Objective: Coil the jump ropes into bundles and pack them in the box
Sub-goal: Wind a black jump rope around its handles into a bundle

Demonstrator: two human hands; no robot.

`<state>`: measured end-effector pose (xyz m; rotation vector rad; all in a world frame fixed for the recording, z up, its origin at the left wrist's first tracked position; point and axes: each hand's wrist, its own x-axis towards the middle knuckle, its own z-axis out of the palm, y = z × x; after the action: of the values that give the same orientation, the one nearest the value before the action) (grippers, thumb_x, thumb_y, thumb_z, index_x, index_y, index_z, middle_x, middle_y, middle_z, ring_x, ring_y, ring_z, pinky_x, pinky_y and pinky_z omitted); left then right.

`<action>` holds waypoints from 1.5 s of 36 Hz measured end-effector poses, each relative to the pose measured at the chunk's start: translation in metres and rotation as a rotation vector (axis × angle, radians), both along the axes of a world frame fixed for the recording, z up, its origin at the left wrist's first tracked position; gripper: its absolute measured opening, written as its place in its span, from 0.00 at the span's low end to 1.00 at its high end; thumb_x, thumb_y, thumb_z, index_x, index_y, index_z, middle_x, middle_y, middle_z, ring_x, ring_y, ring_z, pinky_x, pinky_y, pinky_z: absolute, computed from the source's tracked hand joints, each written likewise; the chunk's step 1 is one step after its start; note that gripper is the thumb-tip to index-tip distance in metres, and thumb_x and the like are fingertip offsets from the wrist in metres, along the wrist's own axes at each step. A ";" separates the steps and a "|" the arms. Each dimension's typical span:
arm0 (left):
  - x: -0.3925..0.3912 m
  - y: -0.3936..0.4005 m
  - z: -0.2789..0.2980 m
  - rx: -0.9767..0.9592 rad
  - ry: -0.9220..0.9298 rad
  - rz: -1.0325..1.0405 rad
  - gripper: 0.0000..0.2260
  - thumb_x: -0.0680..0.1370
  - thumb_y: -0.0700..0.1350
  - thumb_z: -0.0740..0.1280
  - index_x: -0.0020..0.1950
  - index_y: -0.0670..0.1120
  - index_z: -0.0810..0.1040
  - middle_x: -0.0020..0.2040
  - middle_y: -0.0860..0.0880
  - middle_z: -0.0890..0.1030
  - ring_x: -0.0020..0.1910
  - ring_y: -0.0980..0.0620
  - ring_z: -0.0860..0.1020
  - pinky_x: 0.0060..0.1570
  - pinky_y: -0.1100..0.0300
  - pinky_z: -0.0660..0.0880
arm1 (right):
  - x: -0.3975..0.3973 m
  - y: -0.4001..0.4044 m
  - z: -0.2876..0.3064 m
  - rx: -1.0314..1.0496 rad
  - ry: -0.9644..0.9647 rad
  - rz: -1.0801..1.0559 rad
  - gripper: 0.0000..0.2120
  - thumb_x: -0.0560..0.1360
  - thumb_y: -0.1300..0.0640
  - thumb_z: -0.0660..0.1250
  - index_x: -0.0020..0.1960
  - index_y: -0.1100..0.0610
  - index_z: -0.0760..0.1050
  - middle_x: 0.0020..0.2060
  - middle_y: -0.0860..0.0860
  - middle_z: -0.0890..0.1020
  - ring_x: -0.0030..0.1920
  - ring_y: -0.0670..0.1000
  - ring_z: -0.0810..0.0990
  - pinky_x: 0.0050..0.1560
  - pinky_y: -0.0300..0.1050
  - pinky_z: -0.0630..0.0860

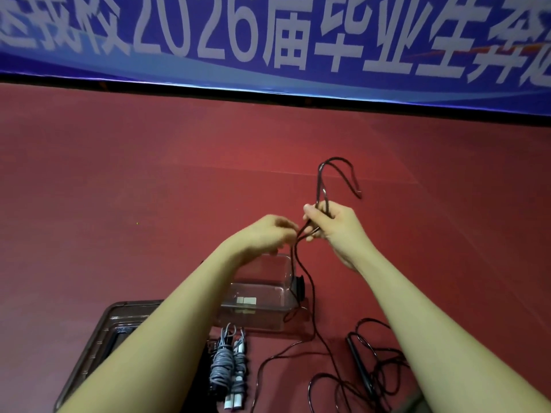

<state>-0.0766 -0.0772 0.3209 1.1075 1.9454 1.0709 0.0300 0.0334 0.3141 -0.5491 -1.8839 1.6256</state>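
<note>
**A:** Status on the hands?

**B:** My right hand (pixel 331 225) is gripping a thin black jump rope (pixel 323 186) at frame centre, fingers curled round several strands. A loop is sticking up above my fist and curving over to the right. My left hand (pixel 269 234) is sitting just beside it, fingertips meeting the same rope where it is leaving my right fist. It's motion-blurred, so I can't tell whether it's pinching or only touching.

**A:** Rest of the rope?

**B:** It's hanging down from my hands, passing in front of the clear rectangular plastic box (pixel 262 296) below centre, then trailing in loose curves over the red floor (pixel 149 189) at bottom centre.

**A:** Anything in the box?

**B:** Can't make out any rope inside. A dark flat lid (pixel 98 347) is lying at lower left, partly under my left forearm.

**A:** Other ropes?

**B:** A grey coiled rope bundle with white handles (pixel 228 365) is lying in front of the box, bottom centre. A second black rope with a black handle (pixel 362 368) is sprawling uncoiled at lower right. A blue banner with white lettering (pixel 268 34) is running across the top.
</note>
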 end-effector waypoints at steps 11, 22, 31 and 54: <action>0.000 0.005 -0.011 0.169 0.268 0.168 0.08 0.78 0.45 0.66 0.41 0.46 0.81 0.30 0.47 0.78 0.30 0.52 0.76 0.38 0.59 0.74 | 0.003 0.005 0.011 -0.321 0.153 -0.001 0.15 0.79 0.51 0.62 0.45 0.63 0.77 0.36 0.54 0.78 0.35 0.47 0.76 0.33 0.39 0.74; 0.002 0.003 0.007 0.472 -0.043 0.260 0.10 0.80 0.41 0.64 0.41 0.39 0.79 0.28 0.49 0.76 0.24 0.57 0.75 0.30 0.66 0.73 | 0.012 0.004 -0.030 0.339 -0.524 0.308 0.05 0.75 0.57 0.68 0.44 0.58 0.80 0.32 0.52 0.78 0.29 0.47 0.74 0.34 0.43 0.73; 0.000 0.002 -0.002 0.046 0.061 0.123 0.11 0.77 0.37 0.60 0.58 0.42 0.76 0.42 0.47 0.76 0.37 0.52 0.72 0.37 0.60 0.71 | 0.000 0.003 -0.014 0.184 -0.127 0.046 0.10 0.77 0.60 0.65 0.38 0.56 0.80 0.29 0.53 0.79 0.27 0.48 0.76 0.34 0.41 0.75; -0.007 -0.001 -0.003 0.218 0.257 0.235 0.15 0.80 0.50 0.63 0.37 0.44 0.80 0.29 0.49 0.75 0.26 0.52 0.72 0.31 0.63 0.70 | 0.008 -0.007 -0.016 0.197 -0.403 0.295 0.05 0.74 0.61 0.69 0.50 0.57 0.77 0.38 0.49 0.79 0.38 0.48 0.76 0.41 0.41 0.74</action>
<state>-0.0832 -0.0782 0.3179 1.2032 2.2452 1.3490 0.0383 0.0267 0.2977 -0.5666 -2.4916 1.5651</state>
